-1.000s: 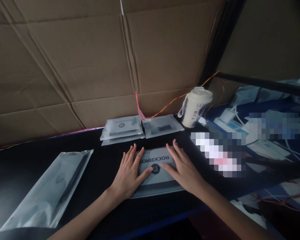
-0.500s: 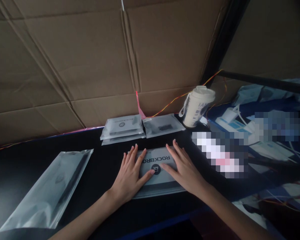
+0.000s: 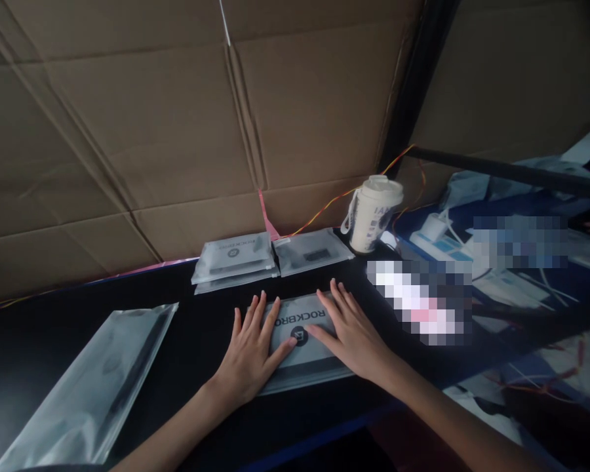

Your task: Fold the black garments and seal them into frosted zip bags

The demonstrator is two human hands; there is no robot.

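A frosted zip bag (image 3: 307, 359) printed with ROCKBROS-style lettering and a round logo lies flat on the black table (image 3: 187, 367) in front of me. Across its left part rests my left hand (image 3: 250, 354), fingers spread. My right hand (image 3: 354, 334) lies on the bag's right part, its fingers spread too. Both thumbs are near the round logo. Behind it sits a small stack of similar bags (image 3: 236, 255), beside another flat bag (image 3: 314, 252) with a dark patch. A larger frosted bag (image 3: 88, 387) lies at the left.
A lidded white cup (image 3: 373, 213) stands at the back right. Nearer is a pixelated area (image 3: 423, 305). Chargers and white cables (image 3: 437, 233) lie farther right. Cardboard (image 3: 177, 131) forms the back wall, with a red-yellow wire (image 3: 324, 208) along it.
The camera view has shifted a little, so the scene sits slightly further left. Both hands stay spread on the bag. Part of another person's hand now shows at the right edge.
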